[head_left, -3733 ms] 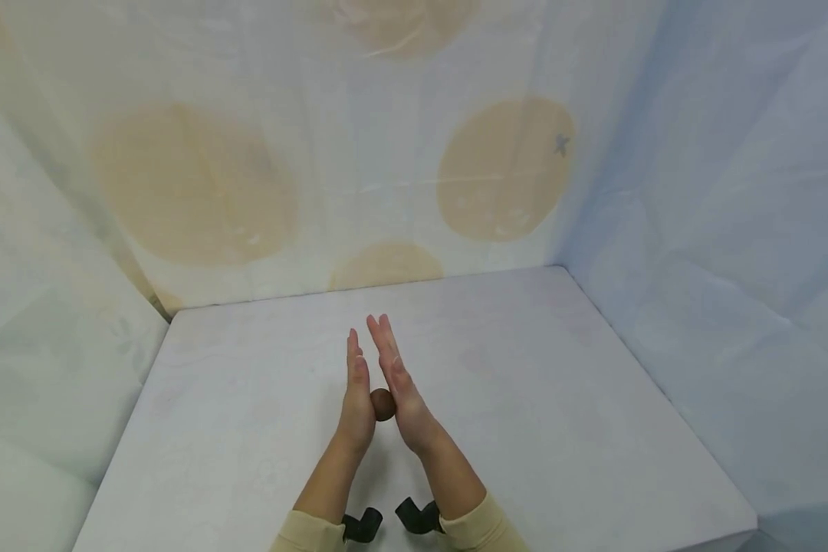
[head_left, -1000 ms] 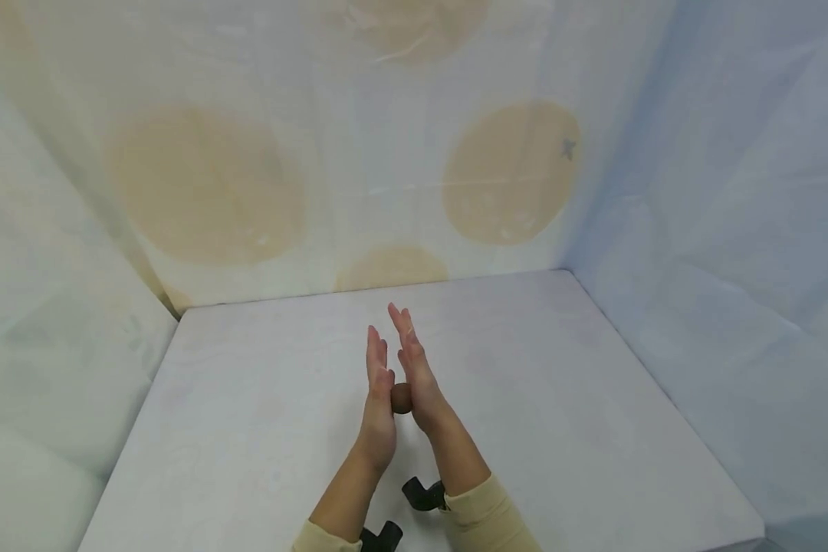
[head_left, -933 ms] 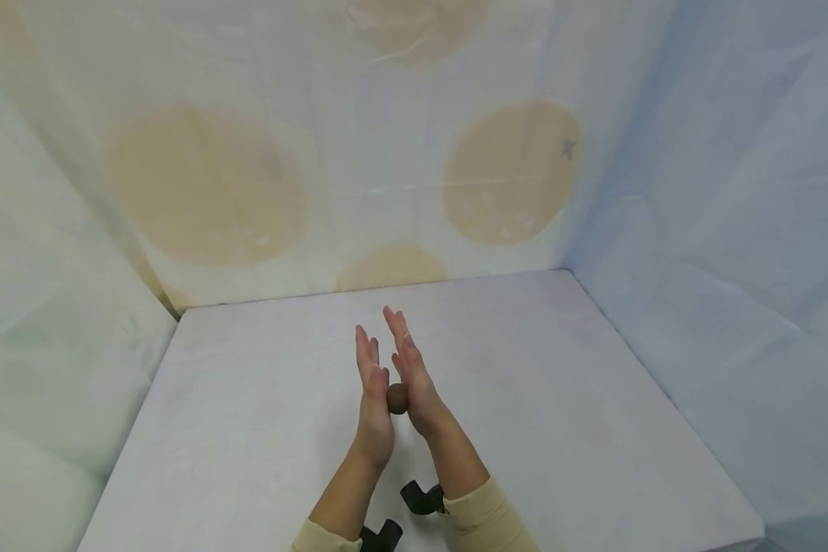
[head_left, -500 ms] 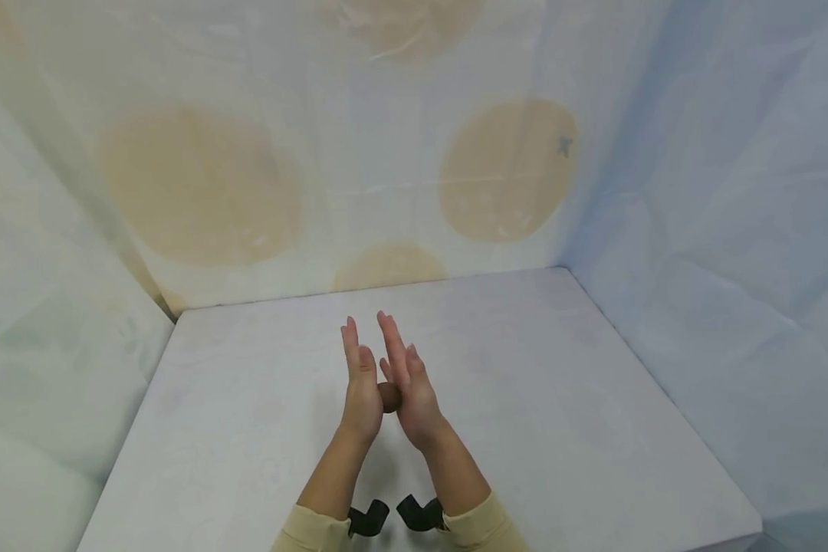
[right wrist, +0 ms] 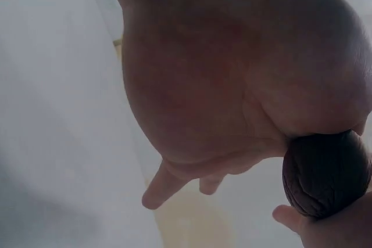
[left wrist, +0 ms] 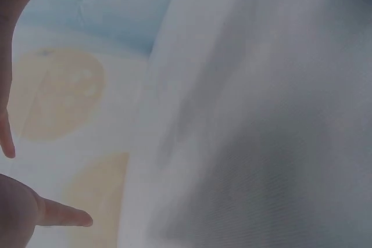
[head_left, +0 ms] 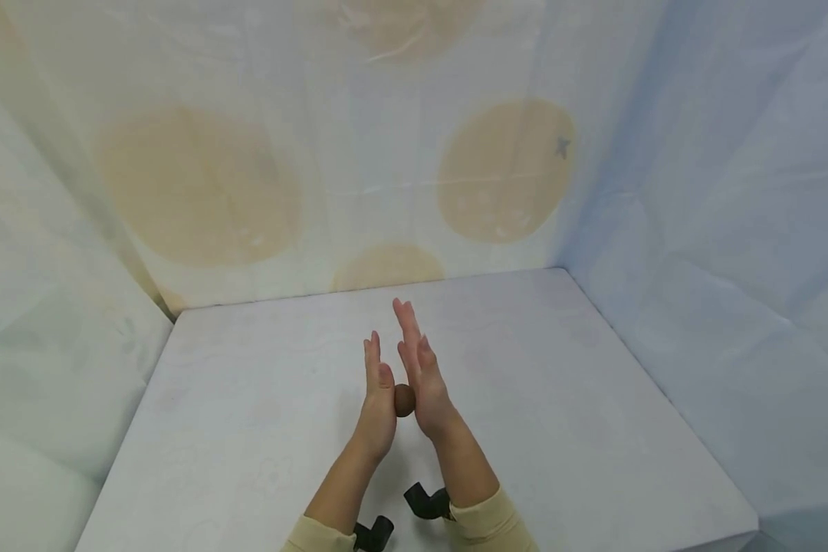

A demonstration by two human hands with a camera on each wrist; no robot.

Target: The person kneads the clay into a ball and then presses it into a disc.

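Note:
A small brown ball (head_left: 404, 399) sits between my two palms above the white table (head_left: 559, 399). My left hand (head_left: 376, 402) presses it from the left and my right hand (head_left: 424, 379) from the right, all fingers straight and pointing away from me. The right hand reaches a little farther forward than the left. The right wrist view shows my right palm (right wrist: 232, 74) up close with the wrinkled ball (right wrist: 325, 172) against its heel and a bit of my left hand (right wrist: 325, 230) under the ball. Only the left hand's thumb and a finger edge (left wrist: 58, 216) appear in the left wrist view.
White cloth walls with large beige circles (head_left: 504, 169) close in the table at the back, left and right. Black wrist camera mounts (head_left: 424, 502) sit at my beige sleeves near the table's front edge.
My palms have slid against each other with the ball between them: the right hand has gone forward, the left hand has come back. The ball has shifted slightly to the right.

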